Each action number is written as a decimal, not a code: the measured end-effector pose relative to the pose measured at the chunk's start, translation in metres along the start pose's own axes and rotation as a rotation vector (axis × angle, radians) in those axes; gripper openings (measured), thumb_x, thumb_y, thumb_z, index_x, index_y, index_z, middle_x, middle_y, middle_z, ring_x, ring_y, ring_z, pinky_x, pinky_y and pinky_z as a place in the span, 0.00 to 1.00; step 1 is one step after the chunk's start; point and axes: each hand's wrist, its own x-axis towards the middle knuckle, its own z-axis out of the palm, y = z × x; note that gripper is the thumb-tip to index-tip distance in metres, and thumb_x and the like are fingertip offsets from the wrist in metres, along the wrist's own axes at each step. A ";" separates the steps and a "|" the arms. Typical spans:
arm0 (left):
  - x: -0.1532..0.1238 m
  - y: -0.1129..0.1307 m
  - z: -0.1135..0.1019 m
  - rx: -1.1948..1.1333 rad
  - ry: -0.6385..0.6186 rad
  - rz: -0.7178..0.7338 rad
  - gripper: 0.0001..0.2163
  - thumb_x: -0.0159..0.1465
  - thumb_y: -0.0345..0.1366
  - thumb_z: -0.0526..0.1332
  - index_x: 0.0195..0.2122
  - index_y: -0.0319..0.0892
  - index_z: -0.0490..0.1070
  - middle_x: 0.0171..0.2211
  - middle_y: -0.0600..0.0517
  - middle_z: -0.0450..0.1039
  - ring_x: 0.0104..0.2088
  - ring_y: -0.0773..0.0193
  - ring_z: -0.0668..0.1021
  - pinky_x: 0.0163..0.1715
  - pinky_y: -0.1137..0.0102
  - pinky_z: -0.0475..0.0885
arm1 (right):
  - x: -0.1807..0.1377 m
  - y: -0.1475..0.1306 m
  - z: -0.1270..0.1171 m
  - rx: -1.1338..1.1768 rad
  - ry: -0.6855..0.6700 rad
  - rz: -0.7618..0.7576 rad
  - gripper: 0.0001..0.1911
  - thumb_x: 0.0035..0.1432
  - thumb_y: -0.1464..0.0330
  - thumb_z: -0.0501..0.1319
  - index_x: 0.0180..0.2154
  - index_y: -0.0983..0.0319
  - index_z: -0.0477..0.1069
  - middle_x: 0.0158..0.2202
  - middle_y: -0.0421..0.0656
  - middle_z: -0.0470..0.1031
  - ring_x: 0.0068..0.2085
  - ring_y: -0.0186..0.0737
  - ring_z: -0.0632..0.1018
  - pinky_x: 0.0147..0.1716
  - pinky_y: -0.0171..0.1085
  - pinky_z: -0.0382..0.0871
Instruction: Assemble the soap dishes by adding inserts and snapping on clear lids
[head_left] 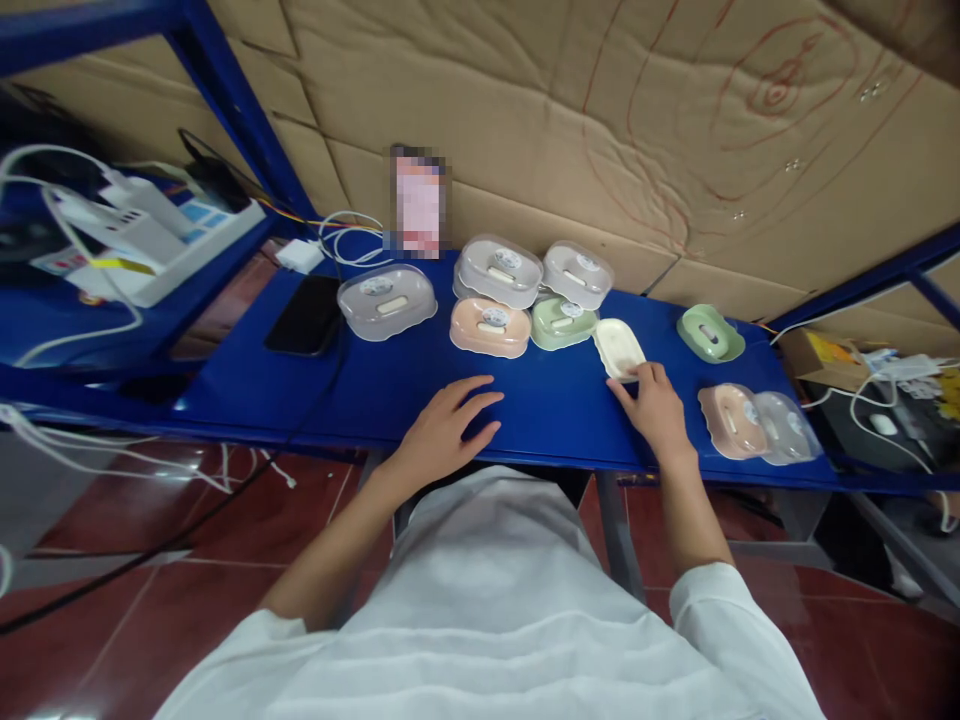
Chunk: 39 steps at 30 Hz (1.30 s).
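Note:
My left hand (448, 421) lies flat on the blue table (547, 405), fingers stretched out and holding nothing. My right hand (654, 404) rests further right, its fingertips pinching the near edge of a cream soap-dish tray (618, 346). Behind them stand several soap boxes: a clear-lidded one (387, 300), a peach one (490, 326), a green one (562, 320) and two grey-lidded ones (499, 270) at the back. To the right lie a green dish (710, 332), a peach dish (731, 420) and a clear lid (786, 428).
A black phone (304, 314) lies at the table's left end beside white cables (346, 238) and a charger (299, 255). A power strip (142, 235) sits on the left shelf. Cardboard lines the back wall. More boxes and cables crowd the right.

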 end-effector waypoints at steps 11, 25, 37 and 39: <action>0.001 0.003 0.001 0.134 -0.169 0.150 0.26 0.78 0.40 0.57 0.76 0.52 0.60 0.79 0.46 0.54 0.77 0.47 0.62 0.72 0.48 0.67 | 0.029 0.023 -0.014 0.175 0.163 -0.075 0.31 0.76 0.57 0.49 0.74 0.61 0.57 0.77 0.59 0.56 0.78 0.58 0.58 0.74 0.67 0.51; 0.004 0.004 0.003 0.240 -0.187 0.150 0.26 0.80 0.40 0.53 0.78 0.50 0.55 0.80 0.47 0.50 0.80 0.46 0.55 0.75 0.46 0.59 | 0.003 0.000 -0.013 0.173 -0.063 -0.100 0.17 0.74 0.60 0.54 0.49 0.59 0.80 0.49 0.51 0.84 0.51 0.53 0.83 0.53 0.46 0.74; 0.001 0.000 0.002 0.109 -0.039 0.179 0.07 0.75 0.37 0.62 0.47 0.45 0.80 0.45 0.46 0.75 0.50 0.53 0.76 0.55 0.56 0.74 | -0.013 -0.075 0.010 0.135 0.202 -0.275 0.24 0.78 0.58 0.54 0.68 0.59 0.67 0.70 0.56 0.71 0.69 0.60 0.70 0.67 0.60 0.61; 0.000 0.000 0.003 0.101 -0.028 0.176 0.07 0.75 0.37 0.63 0.47 0.45 0.80 0.47 0.45 0.75 0.51 0.53 0.76 0.55 0.56 0.74 | -0.009 -0.071 0.014 0.114 0.198 -0.192 0.20 0.78 0.61 0.53 0.63 0.60 0.72 0.63 0.56 0.78 0.64 0.59 0.75 0.65 0.61 0.61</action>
